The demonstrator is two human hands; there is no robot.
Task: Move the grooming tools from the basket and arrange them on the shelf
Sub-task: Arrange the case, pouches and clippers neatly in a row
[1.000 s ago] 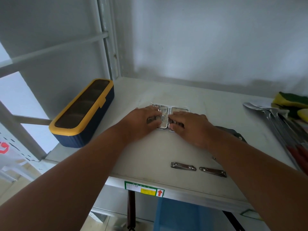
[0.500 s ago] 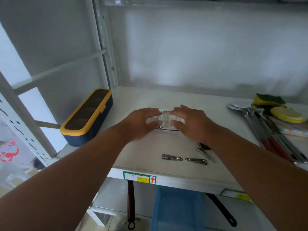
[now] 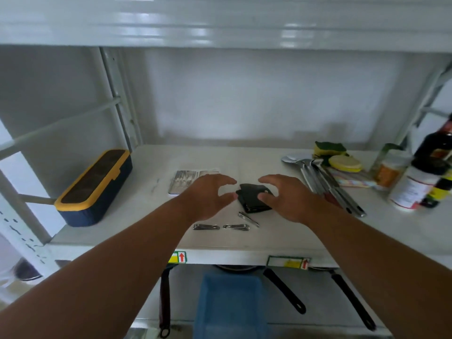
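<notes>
Home kitchen storage: metal shelf (image 3: 137,231) with spoons (image 3: 303,165), sponges (image 3: 329,149), bottles (image 3: 437,145).

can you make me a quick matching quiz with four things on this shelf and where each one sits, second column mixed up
Things:
1. yellow-rimmed box
2. black pouch
3. nail clippers
4. spoons

Places:
a. near the front edge of the shelf
b. far left
c. right of the pouch, beside the sponges
d. between the two hands

Pairs: 1-b, 2-d, 3-a, 4-c
</notes>
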